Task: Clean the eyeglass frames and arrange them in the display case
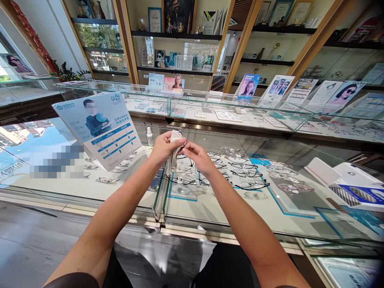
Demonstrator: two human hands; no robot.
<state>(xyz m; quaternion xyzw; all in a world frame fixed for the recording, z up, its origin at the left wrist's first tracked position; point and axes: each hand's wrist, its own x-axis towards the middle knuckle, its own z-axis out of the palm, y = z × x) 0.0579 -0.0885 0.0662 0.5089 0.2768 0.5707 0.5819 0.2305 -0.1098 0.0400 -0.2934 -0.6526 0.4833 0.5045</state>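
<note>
Both my arms reach out over a glass display counter. My left hand is closed around a pale cleaning cloth that hangs down between the hands. My right hand pinches a pair of thin dark-framed glasses, partly wrapped in the cloth. The two hands touch at the fingertips, a little above the glass top. Under the glass lie several pairs of glasses in rows.
A tilted poster stand sits on the counter to the left, a small white spray bottle beside it. White and blue boxes stand at the right. A second glass counter and wall shelves with posters lie behind.
</note>
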